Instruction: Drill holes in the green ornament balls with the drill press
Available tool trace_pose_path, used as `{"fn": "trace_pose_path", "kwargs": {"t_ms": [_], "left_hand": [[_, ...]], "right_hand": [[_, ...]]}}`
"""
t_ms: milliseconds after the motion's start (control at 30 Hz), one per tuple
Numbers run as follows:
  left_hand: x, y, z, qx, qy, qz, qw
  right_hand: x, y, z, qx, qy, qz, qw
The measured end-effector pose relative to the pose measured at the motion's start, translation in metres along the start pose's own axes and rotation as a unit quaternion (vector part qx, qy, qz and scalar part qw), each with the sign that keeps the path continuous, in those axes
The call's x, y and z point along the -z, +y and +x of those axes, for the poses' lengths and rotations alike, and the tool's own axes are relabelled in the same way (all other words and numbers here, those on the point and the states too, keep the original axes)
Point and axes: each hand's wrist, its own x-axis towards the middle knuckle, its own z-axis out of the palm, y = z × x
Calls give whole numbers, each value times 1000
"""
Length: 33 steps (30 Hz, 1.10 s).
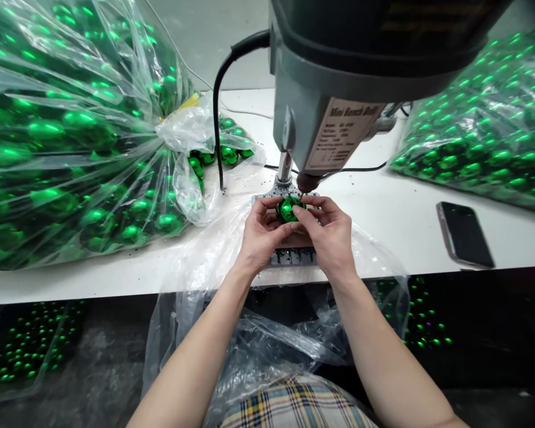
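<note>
**Green ball held under the bench drill**

The white table [396, 220] carries everything, and the grey bench drill [334, 89] stands at its middle as the marker for the rest. To the left of the drill lies the biggest thing, a large clear bag of shiny green balls [57, 148], its mouth spilling open toward the drill's base. To the right of the drill lies a second bag of green balls [485, 131], further back on the table. In front of that bag and right of the drill, a dark phone [465, 233] lies flat near the table edge. A black cable [218, 107] loops down from the drill's left side. Loose clear plastic sheet [258, 339] hangs off the table edge below the drill.

Directly under the drill's tip, on the small metal base plate [294, 257], both hands meet. The left hand [261, 235] and the right hand [327, 238] pinch one green ball [288, 209] between their fingertips, one hand on each side; the ball sits just beneath the drill bit, between both thumbs and forefingers
</note>
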Motion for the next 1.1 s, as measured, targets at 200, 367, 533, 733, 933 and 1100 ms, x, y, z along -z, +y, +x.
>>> {"fn": "trace_pose_path", "kwargs": {"t_ms": [200, 367, 533, 733, 933, 1100], "left_hand": [[0, -5, 2, -11, -8, -19, 1000], [0, -7, 3, -9, -10, -17, 1000], [2, -9, 5, -28, -68, 1, 997], [8, -14, 7, -67, -105, 74, 989], [8, -13, 8, -76, -107, 93, 987], [6, -14, 9, -71, -101, 83, 989]], "right_hand": [[1, 1, 3, 12, 15, 6, 1000], [1, -7, 4, -20, 26, 34, 999], [5, -7, 3, 6, 18, 11, 1000], [7, 0, -2, 28, 33, -7, 999], [5, -2, -5, 22, 49, 6, 999], [7, -3, -5, 41, 48, -13, 998]]}}
